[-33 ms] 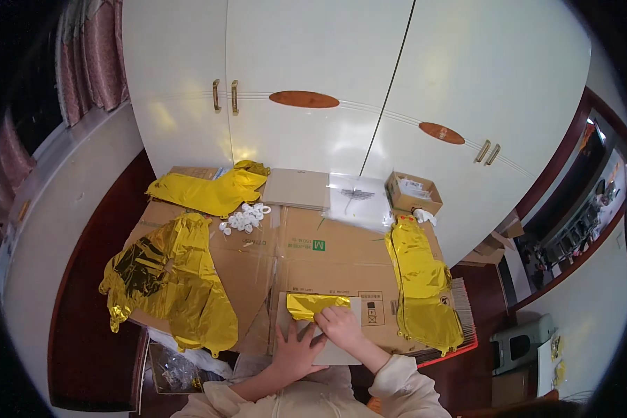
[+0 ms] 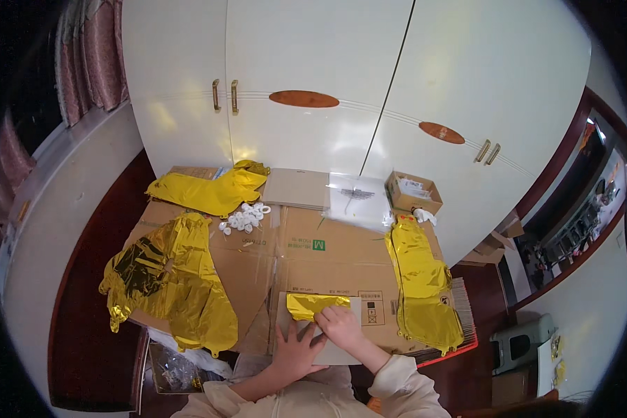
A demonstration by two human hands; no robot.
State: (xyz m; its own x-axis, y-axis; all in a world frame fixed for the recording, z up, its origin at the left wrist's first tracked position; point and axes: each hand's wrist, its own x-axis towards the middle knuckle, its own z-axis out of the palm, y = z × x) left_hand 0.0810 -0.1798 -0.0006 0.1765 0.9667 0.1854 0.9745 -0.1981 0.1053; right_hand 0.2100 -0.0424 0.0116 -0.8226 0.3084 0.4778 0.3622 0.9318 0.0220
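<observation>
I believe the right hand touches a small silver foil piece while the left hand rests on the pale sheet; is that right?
No: the head view shows the small foil piece is gold. The right hand does touch it, and the left hand rests on the pale sheet.

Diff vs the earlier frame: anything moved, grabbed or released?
Nothing visibly changed: no move, grab or release that I can see. The left hand is still spread on the grey sheet, the right hand still curled at the lower right of the small gold foil. The white rings and small box stayed put.
</observation>
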